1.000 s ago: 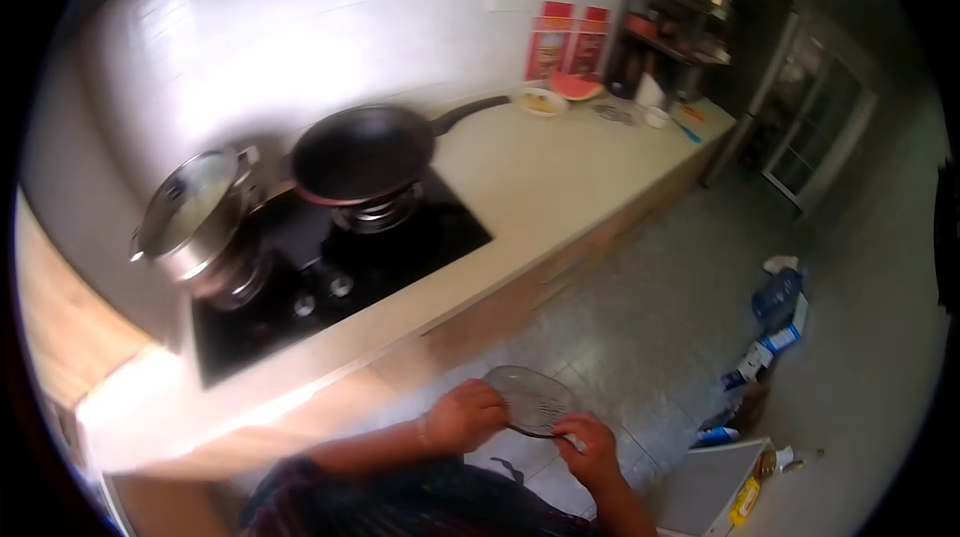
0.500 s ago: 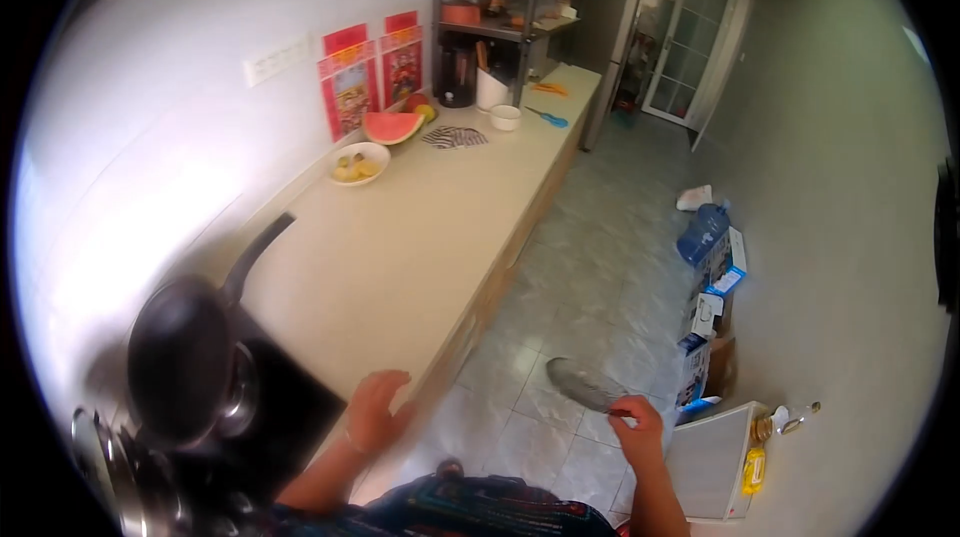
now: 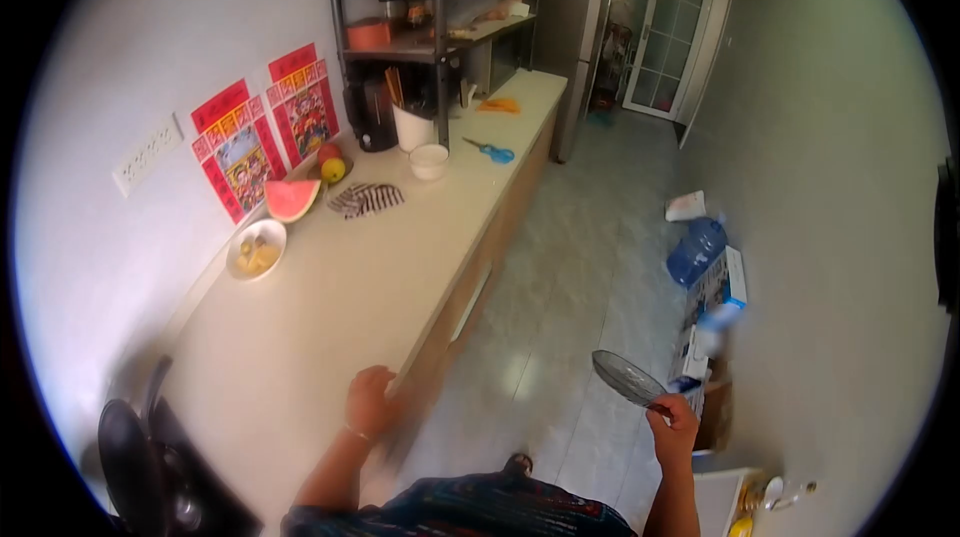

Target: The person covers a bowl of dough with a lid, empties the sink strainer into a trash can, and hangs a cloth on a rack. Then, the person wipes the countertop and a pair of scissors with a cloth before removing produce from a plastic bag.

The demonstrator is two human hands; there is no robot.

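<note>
A clear glass plate hangs tilted over the floor at the right, its rim pinched by my right hand. My left hand hovers by the front edge of the counter; nothing shows in it, and its loosely bent fingers are somewhat blurred. A dark frying pan stands on the black stove at the lower left. Against the wall, a white bowl holds yellowish pieces, beside a cut watermelon wedge and a striped cloth.
Farther along the counter are a small white bowl, blue-handled scissors and a metal shelf rack. On the right, a blue water jug, boxes and a white cabinet line the wall. A glazed door is at the back.
The view has shifted forward along the counter, so the pan and stove sit lower and farther left. The glass plate stays in my right hand. My left hand remains near the counter edge.
</note>
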